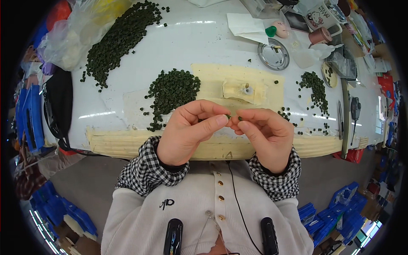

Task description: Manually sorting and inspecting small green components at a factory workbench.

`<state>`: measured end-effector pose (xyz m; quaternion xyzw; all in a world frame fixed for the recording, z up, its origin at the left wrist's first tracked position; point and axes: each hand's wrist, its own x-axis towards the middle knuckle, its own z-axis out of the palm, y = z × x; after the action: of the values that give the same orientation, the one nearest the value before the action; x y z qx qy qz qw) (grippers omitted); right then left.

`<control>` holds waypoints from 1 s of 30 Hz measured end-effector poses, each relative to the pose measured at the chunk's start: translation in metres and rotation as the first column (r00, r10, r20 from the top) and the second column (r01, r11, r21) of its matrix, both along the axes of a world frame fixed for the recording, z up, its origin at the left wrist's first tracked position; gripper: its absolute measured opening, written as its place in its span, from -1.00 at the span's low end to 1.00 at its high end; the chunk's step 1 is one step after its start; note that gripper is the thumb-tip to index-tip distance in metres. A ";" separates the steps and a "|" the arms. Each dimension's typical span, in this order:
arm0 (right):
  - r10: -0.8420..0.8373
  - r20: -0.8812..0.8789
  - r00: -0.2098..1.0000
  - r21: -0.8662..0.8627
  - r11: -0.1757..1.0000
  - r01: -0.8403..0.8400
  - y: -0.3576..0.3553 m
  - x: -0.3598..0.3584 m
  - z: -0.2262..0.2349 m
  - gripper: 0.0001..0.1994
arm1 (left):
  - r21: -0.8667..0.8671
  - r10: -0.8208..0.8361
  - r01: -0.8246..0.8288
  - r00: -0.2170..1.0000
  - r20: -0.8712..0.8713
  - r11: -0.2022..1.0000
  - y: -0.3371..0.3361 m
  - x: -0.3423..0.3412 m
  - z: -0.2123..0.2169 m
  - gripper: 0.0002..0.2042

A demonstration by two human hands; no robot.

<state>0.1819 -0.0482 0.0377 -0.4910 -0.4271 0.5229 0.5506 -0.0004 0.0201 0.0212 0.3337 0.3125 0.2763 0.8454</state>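
My left hand [189, 129] and my right hand [268, 135] meet fingertip to fingertip over the near part of the table. Between the left thumb and forefinger is a small green piece [228, 116], mostly covered by the fingers. The right thumb and forefinger pinch another small dark green piece [240, 119]. A pile of small dark green round pieces [174, 91] lies just beyond my left hand. Straight ahead of both hands, a cream tape-covered block [231, 90] with a small metal post [247, 89] sits on a taped patch of the table.
A larger green heap [114, 46] stretches across the far left beside clear plastic bags [63, 44]. To the right lie a smaller green pile [313, 89], a round metal lid [273, 54], a spool of pink thread [320, 36], tweezers [340, 120] and dark-handled snips [355, 111].
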 end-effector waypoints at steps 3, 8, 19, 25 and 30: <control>-0.003 -0.001 1.000 0.021 1.000 0.003 0.000 -0.001 -0.005 -0.78 | -0.008 -0.010 0.010 1.000 0.024 1.000 0.000 0.000 0.001 -0.89; -0.032 0.094 0.995 0.107 0.994 0.022 0.002 -0.003 -0.011 -0.78 | 0.167 0.030 -0.030 1.000 0.000 0.985 -0.002 0.000 0.000 -0.85; -0.180 0.305 0.935 0.243 0.964 0.106 0.002 -0.010 -0.020 -0.77 | 0.285 0.103 -0.058 0.984 -0.147 0.957 -0.006 0.002 -0.007 -0.84; -0.242 0.344 0.907 0.308 0.942 0.135 0.003 -0.012 -0.021 -0.76 | 0.258 0.095 -0.053 0.984 -0.151 0.965 -0.005 0.003 -0.006 -0.83; -0.267 0.450 0.852 0.361 0.927 0.100 0.001 -0.014 -0.016 -0.74 | 0.023 0.073 -0.075 0.995 0.071 0.997 -0.003 0.004 -0.004 -0.83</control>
<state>0.1682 -0.0470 0.0220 -0.5493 -0.5832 0.2476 0.5448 0.0038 0.0166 0.0171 0.3230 0.2914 0.3229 0.8405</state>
